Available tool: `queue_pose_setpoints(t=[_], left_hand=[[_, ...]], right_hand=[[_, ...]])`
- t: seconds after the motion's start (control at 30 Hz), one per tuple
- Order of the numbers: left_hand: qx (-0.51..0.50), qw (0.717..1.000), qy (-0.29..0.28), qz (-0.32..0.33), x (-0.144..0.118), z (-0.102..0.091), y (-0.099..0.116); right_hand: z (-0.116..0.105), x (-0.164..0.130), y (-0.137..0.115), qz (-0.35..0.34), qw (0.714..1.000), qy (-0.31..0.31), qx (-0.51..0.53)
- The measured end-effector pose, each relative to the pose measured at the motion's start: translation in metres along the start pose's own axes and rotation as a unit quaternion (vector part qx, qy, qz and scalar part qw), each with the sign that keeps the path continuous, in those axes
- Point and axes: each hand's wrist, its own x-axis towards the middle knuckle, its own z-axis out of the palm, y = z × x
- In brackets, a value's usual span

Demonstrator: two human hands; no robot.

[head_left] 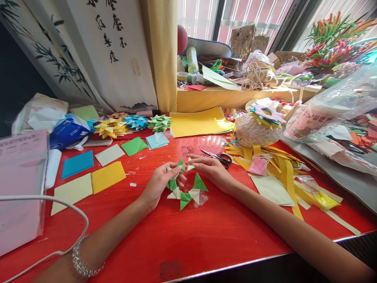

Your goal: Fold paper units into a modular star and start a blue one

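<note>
The green-and-cream origami ring point(185, 184), just before the scissors point(219, 157), was pinched closed by the left hand point(160, 182) and right hand point(210, 169); its joints were best pressed gently.

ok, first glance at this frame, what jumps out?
The bright red table fills the view. At its centre the left hand and right hand hold a green-and-cream folded paper ring. Behind it, finished paper stars in yellow, blue and green line the back edge, with scissors just right of the hands.
</note>
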Motion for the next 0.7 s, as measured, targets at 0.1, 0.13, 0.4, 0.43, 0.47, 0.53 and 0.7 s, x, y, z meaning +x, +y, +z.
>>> queue_pose_setpoints(t=[0.1, 0.13, 0.4, 0.43, 0.47, 0.53, 0.7], left_hand=[[-0.001, 1.000, 0.001, -0.006, 0.000, 0.000, -0.001], [0.001, 1.000, 0.001, -0.006, 0.000, 0.000, -0.001], [0.007, 1.000, 0.008, 0.008, -0.001, 0.001, 0.000], [0.008, 1.000, 0.011, 0.008, -0.001, 0.000, 0.000], [0.007, 1.000, 0.014, 0.009, -0.001, 0.000, 0.000], [0.004, 1.000, 0.018, 0.009, -0.001, 0.000, -0.001], [-0.005, 1.000, 0.014, 0.010, 0.000, -0.002, -0.002]], right_hand=[[0.003, -0.001, 0.001, 0.001, 0.999, 0.034, 0.010], [0.005, -0.001, 0.001, 0.000, 0.999, 0.047, 0.020], [0.017, -0.008, 0.001, 0.069, 0.994, 0.010, 0.088], [0.018, -0.009, 0.001, 0.069, 0.995, 0.010, 0.075], [0.018, -0.009, 0.000, 0.069, 0.996, 0.011, 0.057], [0.018, -0.010, -0.003, 0.076, 0.997, 0.007, 0.007], [0.016, -0.010, -0.009, 0.120, 0.989, -0.022, -0.079]])
